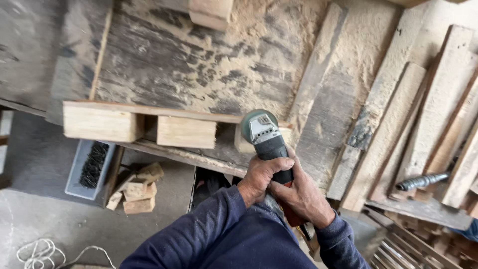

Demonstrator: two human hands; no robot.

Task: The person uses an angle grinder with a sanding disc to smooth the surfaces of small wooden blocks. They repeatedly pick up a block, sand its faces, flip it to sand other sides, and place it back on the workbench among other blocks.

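Soft even daylight, faint shadows, sharp focus, edges bowed.

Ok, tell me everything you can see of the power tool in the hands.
The angle grinder has a dark body with a greenish-grey metal head. It points away from the person, its head at the edge of a dusty wooden pallet. The left hand wraps its body from the left; the right hand grips its rear. The disc is hidden.
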